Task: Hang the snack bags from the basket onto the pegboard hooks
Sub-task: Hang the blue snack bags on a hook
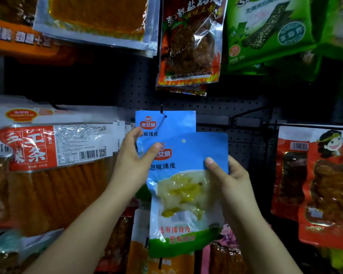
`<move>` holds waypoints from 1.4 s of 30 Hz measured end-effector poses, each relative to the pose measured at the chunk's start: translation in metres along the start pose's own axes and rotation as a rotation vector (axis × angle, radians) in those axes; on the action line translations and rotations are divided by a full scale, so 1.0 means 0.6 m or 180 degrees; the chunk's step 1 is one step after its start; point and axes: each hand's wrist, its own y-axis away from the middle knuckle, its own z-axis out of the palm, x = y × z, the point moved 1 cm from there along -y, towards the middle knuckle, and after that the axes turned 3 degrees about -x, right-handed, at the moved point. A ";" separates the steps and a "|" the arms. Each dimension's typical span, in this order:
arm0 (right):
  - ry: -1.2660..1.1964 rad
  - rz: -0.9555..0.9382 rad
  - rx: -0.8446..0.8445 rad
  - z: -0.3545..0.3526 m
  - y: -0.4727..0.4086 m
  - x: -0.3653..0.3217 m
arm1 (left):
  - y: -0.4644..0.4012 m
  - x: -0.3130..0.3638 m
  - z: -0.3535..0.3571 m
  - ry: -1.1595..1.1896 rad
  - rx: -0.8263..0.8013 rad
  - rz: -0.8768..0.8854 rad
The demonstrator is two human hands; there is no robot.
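I hold a blue snack bag (pixel 188 186) with a clear window of pale yellow food in front of the dark pegboard (pixel 246 147). My left hand (pixel 134 161) pinches its upper left edge, thumb on the front. My right hand (pixel 229 175) grips its right edge, thumb on the front. The bag's hang hole (pixel 183 141) is free, below and right of the hook. Behind it, an identical blue bag (pixel 166 122) hangs on a black hook (pixel 162 112). The basket is out of view.
Red-and-white bags of orange strips (pixel 48 155) hang at the left. Red bags (pixel 325 184) hang on a hook at the right. A red flame-print bag (pixel 190 42) and green bags (pixel 269 30) hang above. Orange and pink bags (pixel 222 254) hang below.
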 end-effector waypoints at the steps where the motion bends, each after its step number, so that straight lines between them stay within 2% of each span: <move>1: -0.0091 0.0000 -0.0058 0.006 0.005 -0.006 | 0.006 0.005 -0.003 0.0350 -0.0047 -0.0079; 4: -0.0389 0.0064 -0.0227 0.023 0.018 -0.021 | 0.022 0.022 -0.010 0.1090 -0.0159 -0.0153; 7: -0.0372 0.0113 -0.0391 0.033 0.025 -0.029 | 0.032 0.038 -0.018 0.1189 -0.0068 -0.0042; 10: -0.0056 -0.0075 -0.0408 0.039 0.018 -0.044 | 0.031 0.051 -0.025 0.1151 -0.0013 0.0117; 20: 0.0212 -0.0582 -0.0372 0.083 -0.036 -0.104 | -0.006 0.088 -0.050 0.0981 0.0293 0.0390; 36: 0.0704 -0.0398 -0.0084 0.104 -0.066 -0.098 | -0.036 0.076 -0.057 0.0856 0.0317 0.0309; 42: 0.0861 -0.0206 -0.0164 0.088 -0.078 -0.062 | -0.056 0.040 -0.041 0.0251 0.0396 0.0077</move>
